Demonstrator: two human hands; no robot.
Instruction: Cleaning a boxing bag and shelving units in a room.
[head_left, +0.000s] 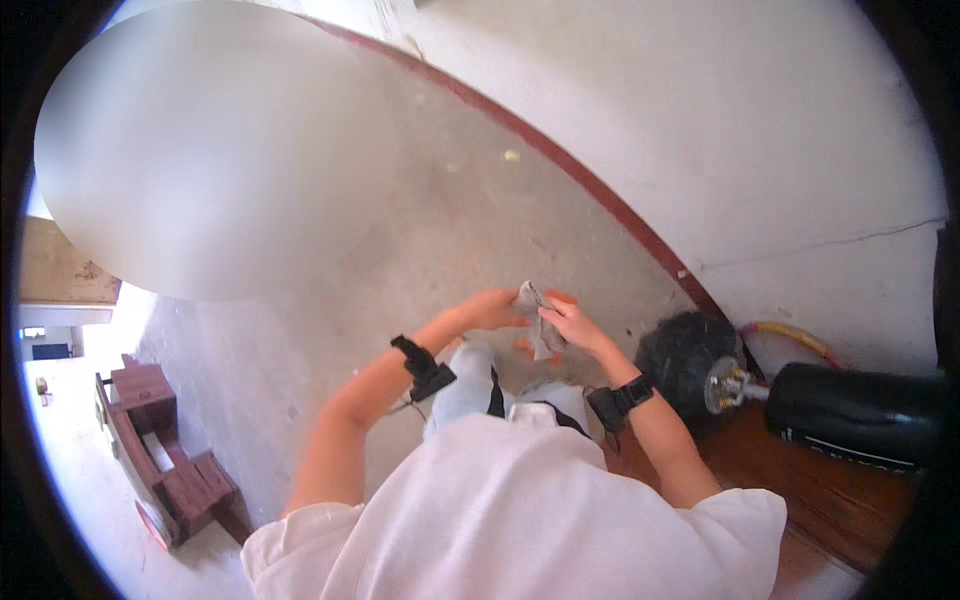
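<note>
A crumpled grey cloth (547, 336) is held up in front of my knees, above the concrete floor. My left hand (499, 309) has its fingers at the cloth's left edge. From the other side my right hand (571, 321) pinches the cloth between thumb and fingers. Patches of orange (561, 297) show behind and below the cloth; what they belong to is mostly hidden. Each wrist wears a black strap with a small device, the left device (431, 379) and the right device (611, 405).
To my right, a black padded cylinder (847, 412) with metal fittings lies on a brown wooden surface (810, 495), beside a dark rounded object (679, 367). A yellow-and-red hose (795, 331) runs by the white wall (750, 150). Dark red wooden furniture (195, 484) stands left. A blurred patch hides the upper left.
</note>
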